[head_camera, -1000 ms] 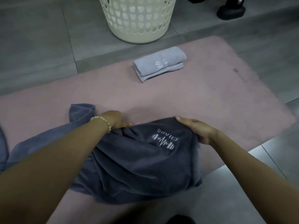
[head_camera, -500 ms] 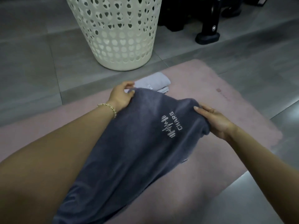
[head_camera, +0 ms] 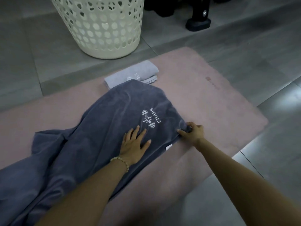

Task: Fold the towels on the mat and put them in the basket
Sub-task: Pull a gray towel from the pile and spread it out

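A dark grey towel [head_camera: 101, 131] with a white logo lies spread across the pink mat [head_camera: 211, 98], its far edge overlapping a folded light grey towel [head_camera: 136, 74]. My left hand [head_camera: 133, 144] lies flat on the dark towel, fingers spread, just below the logo. My right hand [head_camera: 192, 132] pinches the towel's right edge near its corner. The cream perforated basket [head_camera: 104, 26] stands on the floor beyond the mat's far edge.
Grey floor tiles [head_camera: 260, 46] surround the mat. Black equipment feet [head_camera: 197, 24] stand at the back right, beside the basket. The dark towel's left end bunches toward the lower left of the view.
The dark towel, held up by both hands before, now lies spread on the mat. My left hand let go of its far corner and came down flat on it. My right hand still grips the right edge.
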`<state>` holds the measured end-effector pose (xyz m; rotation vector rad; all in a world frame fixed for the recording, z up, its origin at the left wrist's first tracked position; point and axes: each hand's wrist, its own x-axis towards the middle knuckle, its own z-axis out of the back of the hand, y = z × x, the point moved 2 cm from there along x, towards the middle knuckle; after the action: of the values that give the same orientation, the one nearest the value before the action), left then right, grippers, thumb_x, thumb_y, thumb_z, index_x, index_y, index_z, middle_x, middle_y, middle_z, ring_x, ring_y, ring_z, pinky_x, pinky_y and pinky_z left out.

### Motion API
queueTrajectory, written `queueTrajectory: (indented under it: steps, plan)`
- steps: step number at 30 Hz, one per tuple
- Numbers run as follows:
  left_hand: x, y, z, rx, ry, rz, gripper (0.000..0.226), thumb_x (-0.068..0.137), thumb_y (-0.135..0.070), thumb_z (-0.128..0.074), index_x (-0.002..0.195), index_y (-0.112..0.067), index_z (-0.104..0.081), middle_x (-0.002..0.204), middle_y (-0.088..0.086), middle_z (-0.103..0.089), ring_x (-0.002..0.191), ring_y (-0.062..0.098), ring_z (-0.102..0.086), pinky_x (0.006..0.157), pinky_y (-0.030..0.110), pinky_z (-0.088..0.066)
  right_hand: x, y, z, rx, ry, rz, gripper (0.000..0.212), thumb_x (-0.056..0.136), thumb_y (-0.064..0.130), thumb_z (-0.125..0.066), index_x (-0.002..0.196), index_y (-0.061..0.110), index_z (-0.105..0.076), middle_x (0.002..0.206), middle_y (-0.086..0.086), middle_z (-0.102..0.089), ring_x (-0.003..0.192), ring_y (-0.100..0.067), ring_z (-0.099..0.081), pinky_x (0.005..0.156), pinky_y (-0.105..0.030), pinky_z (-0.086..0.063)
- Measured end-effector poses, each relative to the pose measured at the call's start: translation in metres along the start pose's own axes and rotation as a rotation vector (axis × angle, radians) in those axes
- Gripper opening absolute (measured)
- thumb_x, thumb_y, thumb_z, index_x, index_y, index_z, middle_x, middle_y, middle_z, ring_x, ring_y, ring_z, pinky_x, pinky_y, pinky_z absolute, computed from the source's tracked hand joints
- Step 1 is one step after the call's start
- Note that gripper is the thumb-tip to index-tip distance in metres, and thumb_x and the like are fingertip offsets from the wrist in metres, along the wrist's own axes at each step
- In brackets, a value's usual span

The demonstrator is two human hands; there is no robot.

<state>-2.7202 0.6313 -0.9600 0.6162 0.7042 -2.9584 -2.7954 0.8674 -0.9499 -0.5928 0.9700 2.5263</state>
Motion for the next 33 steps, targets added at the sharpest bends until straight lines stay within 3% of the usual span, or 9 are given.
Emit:
queueTrajectory:
  steps: [1,3,7,11,15,21,27,30,33]
  plan:
    - [-0.001,-0.001,-0.001,-0.001,0.004,0.008,0.057,0.098,-0.052,-0.026,0.149,-0.035,-0.01,0.159,-0.007,0.006,0.145,0.019,0.006,0.117,0.036,0.007,-0.001,0.003,0.001,0.001,-0.006,0.052,0.019,0.081,0.034,-0.071,0.087,0.02,-0.061,0.101,-0.005,-0.047,0.091,-0.022,-0.047,0.091,-0.035,-0.044]
    - [-0.001,-0.003,-0.001,-0.022,0.015,0.02,0.056,0.098,-0.052,-0.024,0.149,-0.035,-0.01,0.159,-0.007,0.007,0.145,0.018,0.008,0.117,0.036,0.009,-0.003,0.004,0.001,0.11,0.005,0.159,0.027,0.086,0.025,-0.067,0.065,0.016,-0.053,0.073,-0.002,-0.05,0.071,-0.017,-0.045,0.069,-0.031,-0.044]
    - [0.0,-0.002,0.001,-0.075,0.037,0.034,0.054,0.098,-0.052,-0.021,0.149,-0.036,-0.011,0.159,-0.009,0.006,0.145,0.015,0.009,0.118,0.036,0.007,-0.013,0.002,0.013,0.304,0.051,0.153,0.026,0.098,0.02,-0.046,0.073,0.013,-0.048,0.069,-0.004,-0.045,0.064,-0.011,-0.042,0.061,-0.026,-0.039]
    - [-0.001,0.0,-0.004,-0.016,0.065,-0.011,0.054,0.098,-0.052,-0.019,0.149,-0.037,-0.01,0.159,-0.007,0.009,0.145,0.016,0.013,0.118,0.036,0.01,-0.007,-0.036,0.035,0.279,-0.097,0.02,0.034,0.094,0.017,-0.051,0.063,0.014,-0.039,0.062,-0.003,-0.038,0.054,-0.008,-0.035,0.049,-0.015,-0.035]
    - [-0.002,0.0,-0.005,-0.006,0.08,-0.052,0.055,0.098,-0.052,-0.02,0.15,-0.036,-0.009,0.159,-0.007,0.008,0.146,0.014,0.011,0.118,0.035,0.008,-0.012,-0.049,0.036,0.212,-0.108,-0.029,0.014,0.092,0.02,-0.057,0.086,0.007,-0.054,0.087,-0.009,-0.057,0.082,-0.022,-0.05,0.069,-0.026,-0.042]
    - [-0.031,0.036,0.035,-0.048,0.005,-0.039,0.057,0.098,-0.051,-0.025,0.15,-0.032,-0.015,0.159,-0.007,-0.009,0.145,0.013,-0.008,0.117,0.031,-0.004,-0.036,0.0,0.002,-0.205,-0.025,0.313,0.039,0.091,0.032,-0.059,0.123,0.01,-0.057,0.13,-0.011,-0.051,0.118,-0.029,-0.048,0.104,-0.036,-0.037]
    - [-0.11,0.143,0.1,0.005,-0.119,0.113,0.067,0.094,-0.059,-0.028,0.146,-0.017,-0.031,0.152,0.004,-0.032,0.139,0.02,-0.03,0.117,0.034,-0.018,-0.095,0.084,-0.085,-0.231,0.242,0.521,0.045,0.093,0.029,-0.056,0.133,0.009,-0.05,0.142,-0.011,-0.041,0.133,-0.025,-0.038,0.114,-0.032,-0.025]
    - [-0.168,0.205,0.122,0.063,-0.144,0.258,0.076,0.09,-0.067,-0.021,0.146,-0.016,-0.028,0.152,0.005,-0.032,0.139,0.024,-0.029,0.116,0.033,-0.017,-0.131,0.14,-0.133,-0.238,0.361,0.589,0.046,0.095,0.03,-0.053,0.135,0.008,-0.046,0.144,-0.012,-0.04,0.134,-0.024,-0.036,0.112,-0.026,-0.022]
    - [-0.227,0.262,0.128,-0.005,-0.182,0.443,0.064,0.097,-0.051,-0.031,0.148,-0.014,-0.024,0.155,0.006,-0.025,0.141,0.026,-0.024,0.117,0.034,-0.014,-0.176,0.191,-0.182,-0.244,0.493,0.612,0.048,0.097,0.034,-0.05,0.137,0.008,-0.044,0.146,-0.009,-0.038,0.134,-0.023,-0.037,0.111,-0.028,-0.026]
